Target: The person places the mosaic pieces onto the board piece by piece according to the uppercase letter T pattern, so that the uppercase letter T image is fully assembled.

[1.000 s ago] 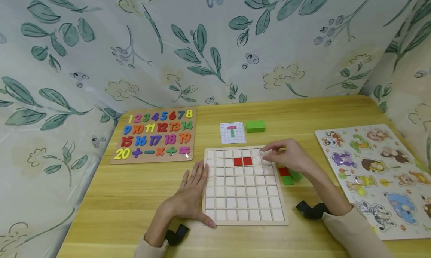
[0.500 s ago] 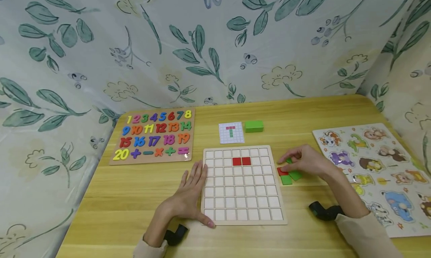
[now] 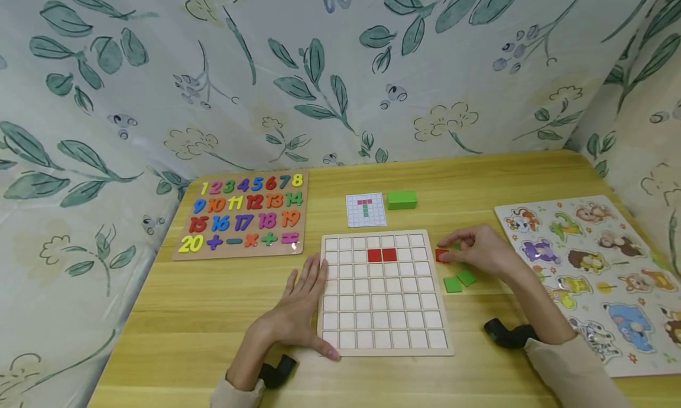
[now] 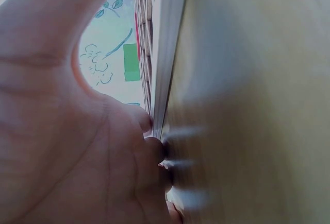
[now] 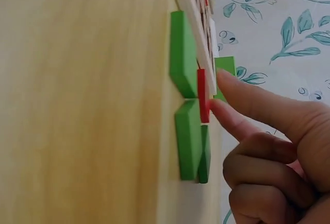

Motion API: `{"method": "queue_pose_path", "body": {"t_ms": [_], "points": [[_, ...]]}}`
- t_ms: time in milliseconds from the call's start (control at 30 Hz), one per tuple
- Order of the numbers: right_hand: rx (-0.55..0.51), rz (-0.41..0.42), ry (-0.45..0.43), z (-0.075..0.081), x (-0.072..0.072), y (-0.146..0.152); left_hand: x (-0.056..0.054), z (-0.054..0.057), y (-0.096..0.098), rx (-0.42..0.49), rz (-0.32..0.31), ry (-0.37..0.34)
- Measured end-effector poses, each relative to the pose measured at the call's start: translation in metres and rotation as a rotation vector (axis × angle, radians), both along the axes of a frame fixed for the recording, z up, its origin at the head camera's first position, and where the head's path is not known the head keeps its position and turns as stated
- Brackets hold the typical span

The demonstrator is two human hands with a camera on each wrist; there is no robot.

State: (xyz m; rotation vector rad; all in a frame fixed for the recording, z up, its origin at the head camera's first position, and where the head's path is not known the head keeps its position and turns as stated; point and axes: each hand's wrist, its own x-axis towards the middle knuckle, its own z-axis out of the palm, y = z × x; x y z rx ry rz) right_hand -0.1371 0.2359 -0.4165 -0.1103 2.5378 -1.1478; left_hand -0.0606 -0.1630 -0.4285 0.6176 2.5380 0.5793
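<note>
A wooden grid board (image 3: 385,355) lies in the middle of the table, with two red square tiles (image 3: 375,255) side by side in its second row. My left hand (image 3: 298,313) rests along the board's left edge, fingers straight and thumb at the near left corner. Beside the board's right edge, my right hand (image 3: 479,253) pinches a loose red tile (image 3: 441,255) with thumb and index finger; its other fingers are curled in the right wrist view. Two green tiles (image 3: 453,284) lie just nearer me, and another green tile (image 3: 456,248) is partly hidden by the right hand.
Behind the board are a small card (image 3: 365,210) printed with a pink and green T pattern and a green block (image 3: 401,200). A number puzzle board (image 3: 242,216) lies at the back left. An animal puzzle board (image 3: 590,278) takes up the right side.
My right hand has come from above the board's upper right corner to the loose tiles. The loose red tile has shifted away from the green pair. My left hand stays in place.
</note>
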Motion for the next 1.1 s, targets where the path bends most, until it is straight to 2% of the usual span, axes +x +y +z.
{"method": "queue_pose_path", "body": {"t_ms": [133,267,633,833,1100], "points": [[-0.017,0.026,-0.057,0.0027,-0.0004,0.0003,0.0,-0.0002,-0.0002,0.002,0.0,0.005],[-0.018,0.038,-0.067,0.0024,-0.0007,0.0006,0.0,-0.0003,-0.0001,0.007,0.001,0.005],[0.054,0.081,0.101,0.0003,-0.0023,-0.0008,-0.0008,-0.0004,-0.0002,-0.007,-0.007,0.009],[0.071,0.069,0.19,0.0012,-0.0014,-0.0021,-0.0005,-0.0009,-0.0006,-0.009,-0.005,0.005],[0.053,0.042,0.19,0.0051,-0.0004,-0.0066,-0.0006,-0.0012,-0.0006,-0.008,0.0,0.008]]}}
